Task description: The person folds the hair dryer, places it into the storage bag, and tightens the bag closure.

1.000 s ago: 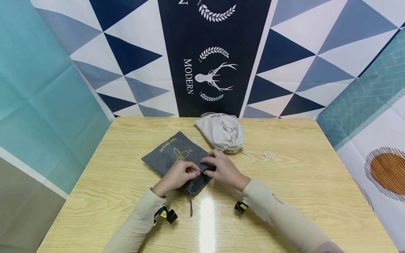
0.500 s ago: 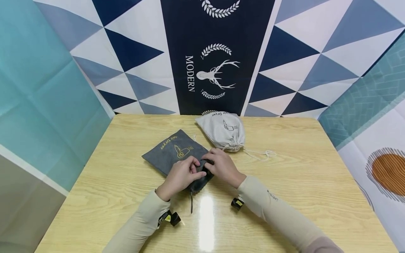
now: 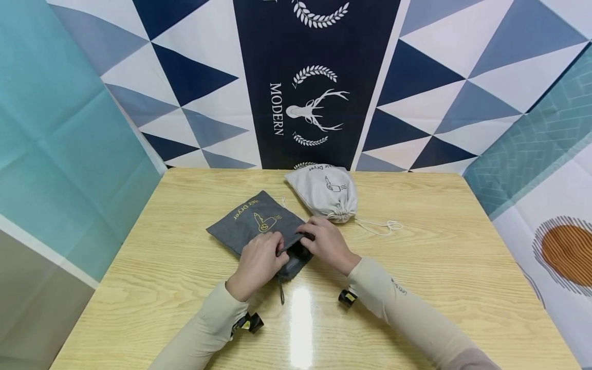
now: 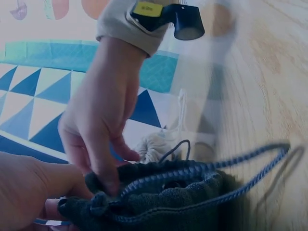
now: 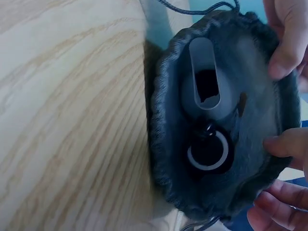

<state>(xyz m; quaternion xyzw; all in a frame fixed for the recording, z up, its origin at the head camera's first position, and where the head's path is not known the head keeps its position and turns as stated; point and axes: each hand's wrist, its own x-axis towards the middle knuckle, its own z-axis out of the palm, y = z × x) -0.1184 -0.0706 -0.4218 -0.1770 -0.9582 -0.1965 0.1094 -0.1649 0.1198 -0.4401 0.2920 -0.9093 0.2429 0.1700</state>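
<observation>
A dark grey drawstring bag [image 3: 250, 218] with a yellow hair dryer print lies on the table, its mouth facing me. At the left of the mouth, my left hand [image 3: 261, 262] pinches the upper rim. My right hand [image 3: 327, 246] pinches the same rim farther right, thumb inside the opening in the right wrist view. Inside the gaping mouth show a translucent flat-slotted nozzle [image 5: 204, 77] and a dark round piece with a pale ring [image 5: 208, 154]. A braided drawstring loop [image 4: 260, 175] hangs from the bag's left corner.
Behind and to the right lies a pale grey drawstring bag [image 3: 324, 192], cinched, with a hair dryer print and a white cord [image 3: 376, 226] trailing right. The wooden table [image 3: 416, 267] meets a patterned cloth wall [image 3: 305, 113] at its back edge.
The left hand has changed from plucking at the bag's edge, with thumb and fingers apart, to pinching the rim. The mouth has gone from nearly flat to gaping.
</observation>
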